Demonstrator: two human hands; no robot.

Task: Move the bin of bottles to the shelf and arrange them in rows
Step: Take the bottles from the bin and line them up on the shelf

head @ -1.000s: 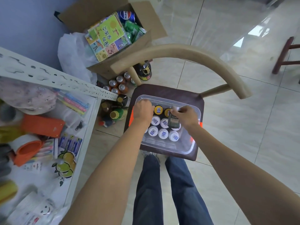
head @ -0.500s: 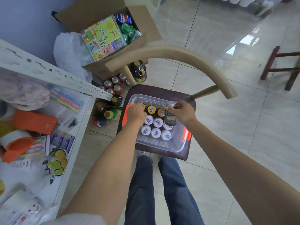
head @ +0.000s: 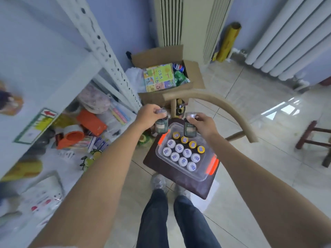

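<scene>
- Looking down from the head camera: left hand (head: 149,114) curled round the silver cap of a dark green bottle (head: 161,125), holding it upright in the air just past the far left corner of the bin (head: 202,173).
- Right hand (head: 204,123) pinching the silver cap of a second green bottle (head: 190,129) the same way, upright above the bin's far edge.
- Clear plastic bin with orange latches resting on the dark seat of a chair (head: 179,173), directly ahead of the knees.
- Inside the bin, capped bottles (head: 182,152) standing in rows: yellow caps along the far row, white caps in the two nearer rows.
- White metal shelf (head: 100,42) to the left, well apart from the bin, its lower level cluttered with stationery and an orange tape holder (head: 71,138).
- Open cardboard box (head: 189,76) on the floor beyond the chair.
</scene>
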